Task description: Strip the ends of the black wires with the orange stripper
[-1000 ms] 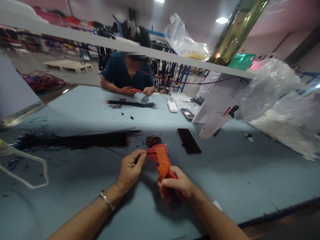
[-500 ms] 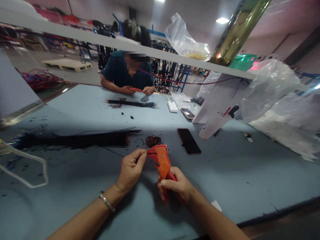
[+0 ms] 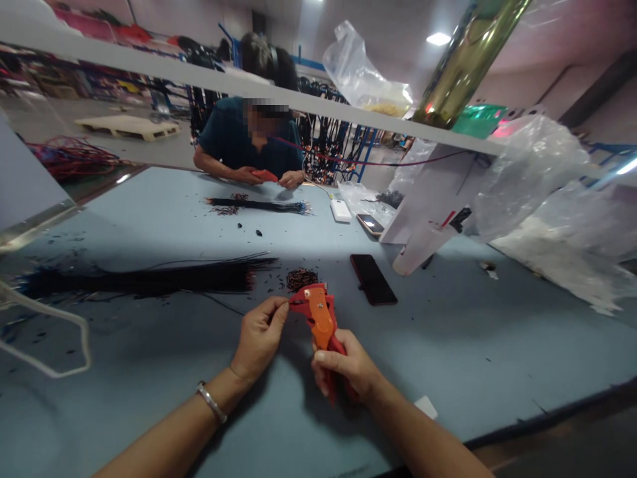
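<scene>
Head view. Containers first: clear plastic bag [image 3: 358,73] up on the shelf rail [image 3: 199,76] w/ something yellowish at its bottom. More clear bags [image 3: 527,172] slump at the table's right side; contents pale, can't tell what.

Wire stripper [image 3: 318,312], orange w/ red handles, is held over the blue table [image 3: 472,332], front centre. Long axis runs from the handles near the person up and away, leaning a bit left. Its head points left, at the left fingertips.

Right hand [image 3: 348,368]: fingers wrapped tight round both handles, thumb on top. Left hand [image 3: 259,335]: thumb and forefinger pinched narrow on a thin black wire [image 3: 223,304], right at the stripper's head. The wire trails off left across the table. Metal bracelet [image 3: 212,401] on the left wrist.

Counts:
- 1 stripper in hand.
- 2 bundles of black wires: a big one [image 3: 149,280] lying left-right just beyond the hands, and a smaller one [image 3: 263,206] in front of the co-worker [image 3: 239,139].
- 1 small heap of stripped bits [image 3: 301,277] between the big bundle's end and the stripper.
- 2 phones: a dark one [image 3: 373,279] flat just right of the heap, another [image 3: 372,224] farther back.
- 1 white box [image 3: 340,210] next to the far phone.

The co-worker sits across the table w/ a red tool [image 3: 263,175] in both hands.
</scene>
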Tool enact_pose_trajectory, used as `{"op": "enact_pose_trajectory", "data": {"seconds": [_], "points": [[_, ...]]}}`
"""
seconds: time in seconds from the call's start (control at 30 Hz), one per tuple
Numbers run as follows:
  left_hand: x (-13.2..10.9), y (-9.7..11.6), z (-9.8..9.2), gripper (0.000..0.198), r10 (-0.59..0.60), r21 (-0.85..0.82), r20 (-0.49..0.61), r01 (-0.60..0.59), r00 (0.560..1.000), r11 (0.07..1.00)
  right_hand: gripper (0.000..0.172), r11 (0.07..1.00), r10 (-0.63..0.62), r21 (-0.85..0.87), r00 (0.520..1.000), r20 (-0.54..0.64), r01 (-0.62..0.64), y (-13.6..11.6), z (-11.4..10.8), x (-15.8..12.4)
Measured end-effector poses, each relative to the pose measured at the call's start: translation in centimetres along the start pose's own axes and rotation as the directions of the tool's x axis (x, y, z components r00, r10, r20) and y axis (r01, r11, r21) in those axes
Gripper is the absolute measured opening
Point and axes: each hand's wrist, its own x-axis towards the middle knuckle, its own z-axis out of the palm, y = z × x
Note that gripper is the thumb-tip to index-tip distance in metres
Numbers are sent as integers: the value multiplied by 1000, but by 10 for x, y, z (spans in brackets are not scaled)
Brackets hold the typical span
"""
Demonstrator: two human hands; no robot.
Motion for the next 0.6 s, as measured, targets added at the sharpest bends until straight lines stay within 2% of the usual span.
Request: {"op": "enact_pose_trajectory", "data": {"seconds": [0.17, 0.33, 0.6], "points": [[2, -3, -1, 25, -41, -9, -52, 40, 998, 999, 34, 984, -42, 173, 999, -32, 47, -5, -5, 3], [3, -9, -1, 23, -60, -48, -37, 59, 997, 997, 32, 953, -62, 293, 997, -36, 70, -11, -9, 4], [4, -8, -2, 24, -102, -79, -15, 100, 995, 992, 33, 969, -37, 246, 999, 32, 28, -8, -11, 3]]}}
